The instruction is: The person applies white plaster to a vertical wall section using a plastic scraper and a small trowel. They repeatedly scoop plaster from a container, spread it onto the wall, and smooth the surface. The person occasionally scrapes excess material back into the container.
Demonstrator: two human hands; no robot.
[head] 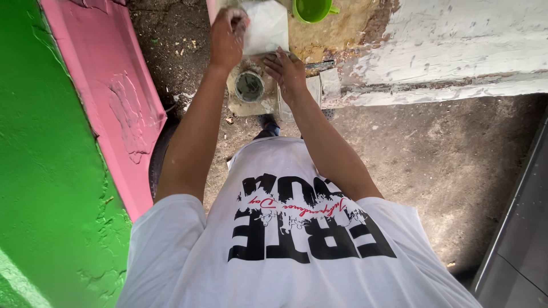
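While I look straight down past my white shirt, my left hand (227, 39) is raised, its fingers curled shut on the edge of a white cloth (267, 25). My right hand (287, 72) rests with fingers pressed together against a small grey-filled round tin (249, 86) on a stone block. A green cup (311, 8) stands just beyond, beside a pink and green wall (85, 114).

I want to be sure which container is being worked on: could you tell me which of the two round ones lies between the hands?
The grey-filled round tin, between the left hand and right hand; the green cup stands farther off, beyond the white sheet.
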